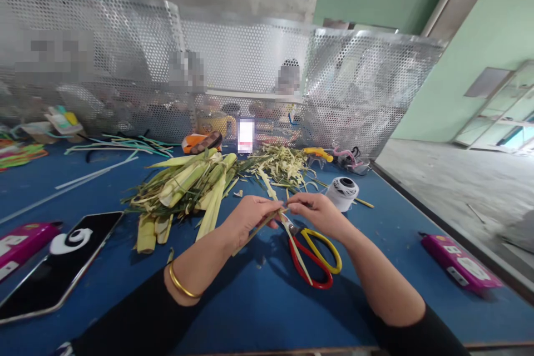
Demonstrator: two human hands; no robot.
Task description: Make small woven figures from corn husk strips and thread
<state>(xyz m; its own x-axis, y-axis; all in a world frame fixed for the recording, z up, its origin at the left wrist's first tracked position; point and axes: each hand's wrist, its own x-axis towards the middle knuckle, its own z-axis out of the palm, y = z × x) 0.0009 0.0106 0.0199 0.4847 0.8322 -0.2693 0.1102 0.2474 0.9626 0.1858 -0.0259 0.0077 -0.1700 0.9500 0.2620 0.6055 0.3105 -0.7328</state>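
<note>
My left hand (254, 214) pinches a thin corn husk strip (257, 232) that slants down past its palm. The fingers of my right hand (315, 211) are closed on the strip's other end, close to the left fingertips. Below the hands lie scissors (292, 229) with one red and one yellow handle loop, their blades partly hidden by the fingers. Another pale strip lies across the red loop. To the left is a heap of corn husks (183, 183); farther back sits a pile of shredded husk (281, 164). Beside my right hand stands a spool of white thread (342, 193).
A phone (62, 272) and a magenta packet (25, 245) lie at left, another magenta packet (459, 264) at right. A perforated metal screen (246, 55) borders the blue table (233, 311) at the back. Goggles (354, 164) and coloured strips (120, 144) rest before it.
</note>
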